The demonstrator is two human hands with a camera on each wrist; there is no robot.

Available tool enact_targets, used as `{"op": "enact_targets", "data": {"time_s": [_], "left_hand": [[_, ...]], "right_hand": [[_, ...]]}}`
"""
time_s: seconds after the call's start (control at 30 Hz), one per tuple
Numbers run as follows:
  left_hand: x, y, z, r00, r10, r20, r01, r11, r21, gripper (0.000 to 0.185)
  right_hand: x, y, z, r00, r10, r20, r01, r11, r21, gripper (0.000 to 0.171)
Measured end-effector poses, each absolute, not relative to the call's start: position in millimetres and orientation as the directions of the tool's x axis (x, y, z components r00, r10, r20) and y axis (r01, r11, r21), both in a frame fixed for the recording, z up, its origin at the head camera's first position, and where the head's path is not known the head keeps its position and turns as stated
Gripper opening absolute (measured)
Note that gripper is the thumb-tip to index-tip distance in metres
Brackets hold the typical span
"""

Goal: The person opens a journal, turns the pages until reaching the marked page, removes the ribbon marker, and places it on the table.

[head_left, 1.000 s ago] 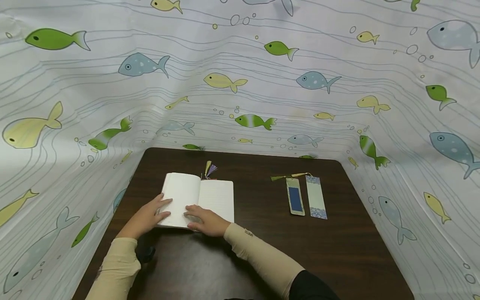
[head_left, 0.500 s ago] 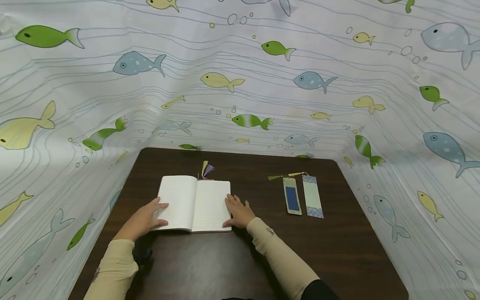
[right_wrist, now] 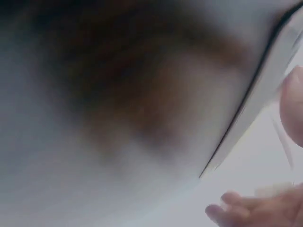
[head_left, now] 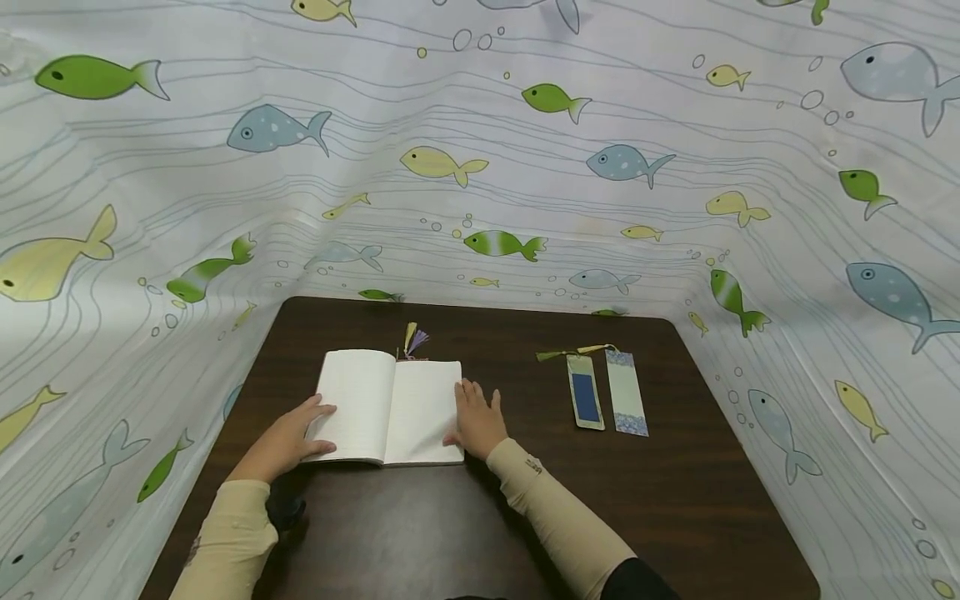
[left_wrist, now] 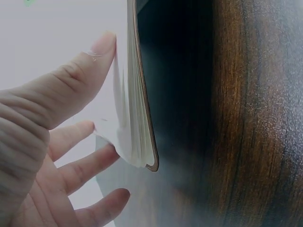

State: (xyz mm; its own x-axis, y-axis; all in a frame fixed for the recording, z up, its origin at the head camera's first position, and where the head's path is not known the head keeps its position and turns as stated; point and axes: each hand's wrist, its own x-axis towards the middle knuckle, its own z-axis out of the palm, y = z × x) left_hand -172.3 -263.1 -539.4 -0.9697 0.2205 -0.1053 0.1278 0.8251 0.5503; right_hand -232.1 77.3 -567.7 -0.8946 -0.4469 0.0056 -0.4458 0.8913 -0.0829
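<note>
An open notebook [head_left: 390, 406] with lined white pages lies flat on the dark wooden table [head_left: 450, 533]. My left hand [head_left: 294, 435] rests on the lower left corner of the left page, thumb and fingers spread. The left wrist view shows the thumb [left_wrist: 80, 71] lying on the page beside the notebook's stacked page edges [left_wrist: 139, 118]. My right hand [head_left: 475, 419] lies flat along the notebook's right edge, fingers straight, thumb by the bottom corner. The right wrist view is blurred, with only the notebook's edge [right_wrist: 246, 113] and fingertips [right_wrist: 246, 213] showing. Yellow and purple tassels [head_left: 414, 339] stick out from the top of the spine.
Two bookmarks lie side by side to the right of the notebook, one with a blue panel [head_left: 585, 402] and one pale patterned [head_left: 626, 392], their tassels [head_left: 570, 352] pointing left. A fish-print cloth [head_left: 480, 167] walls in the table on three sides.
My right hand has slid from the bottom middle of the notebook to its right edge and settled there. The left hand has stayed on the left page.
</note>
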Motion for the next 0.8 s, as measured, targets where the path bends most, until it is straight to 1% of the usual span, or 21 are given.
{"op": "enact_targets", "data": {"time_s": [0.07,0.17,0.23,0.3,0.33,0.4,0.47,0.53,0.6,0.67,0.8], "left_hand": [[-172,-263,-539,-0.970,0.222,-0.100,0.132,0.825,0.550,0.074],[-171,-263,-538,-0.970,0.226,-0.087,0.144,0.826,0.546,0.072],[-171,-263,-537,-0.969,0.233,-0.079,0.154,0.826,0.542,0.070],[-171,-263,-537,-0.970,0.234,-0.071,0.159,0.826,0.541,0.068],[-172,-263,-537,-0.970,0.236,-0.066,0.164,0.827,0.537,0.067],[-172,-262,-537,-0.970,0.240,-0.050,0.176,0.825,0.537,0.063],[-173,-262,-537,-0.970,0.242,-0.030,0.189,0.825,0.533,0.057],[-174,-262,-537,-0.971,0.241,-0.012,0.196,0.819,0.540,0.048],[-174,-261,-535,-0.975,0.220,0.003,0.185,0.811,0.556,0.042],[-174,-260,-532,-0.981,0.191,0.018,0.166,0.800,0.577,0.042],[-175,-258,-526,-0.989,0.144,0.045,0.140,0.768,0.625,0.044]], "right_hand": [[-231,74,-566,-0.911,-0.413,0.026,-0.410,0.894,-0.181,0.111],[-231,68,-561,-0.908,-0.417,0.044,-0.400,0.828,-0.394,0.115],[-230,61,-557,-0.884,-0.465,0.045,-0.409,0.722,-0.558,0.110],[-229,54,-552,-0.843,-0.537,0.044,-0.407,0.581,-0.705,0.102],[-228,50,-550,-0.819,-0.572,0.043,-0.392,0.504,-0.770,0.098],[-226,41,-548,-0.768,-0.639,0.038,-0.350,0.370,-0.860,0.087],[-223,33,-547,-0.720,-0.694,0.030,-0.340,0.315,-0.886,0.076],[-222,23,-549,-0.676,-0.736,0.026,-0.381,0.319,-0.868,0.069],[-220,14,-550,-0.638,-0.770,0.024,-0.451,0.348,-0.822,0.063],[-219,7,-551,-0.605,-0.796,0.008,-0.518,0.386,-0.763,0.059],[-215,-2,-554,-0.552,-0.833,-0.045,-0.584,0.425,-0.692,0.055]]}}
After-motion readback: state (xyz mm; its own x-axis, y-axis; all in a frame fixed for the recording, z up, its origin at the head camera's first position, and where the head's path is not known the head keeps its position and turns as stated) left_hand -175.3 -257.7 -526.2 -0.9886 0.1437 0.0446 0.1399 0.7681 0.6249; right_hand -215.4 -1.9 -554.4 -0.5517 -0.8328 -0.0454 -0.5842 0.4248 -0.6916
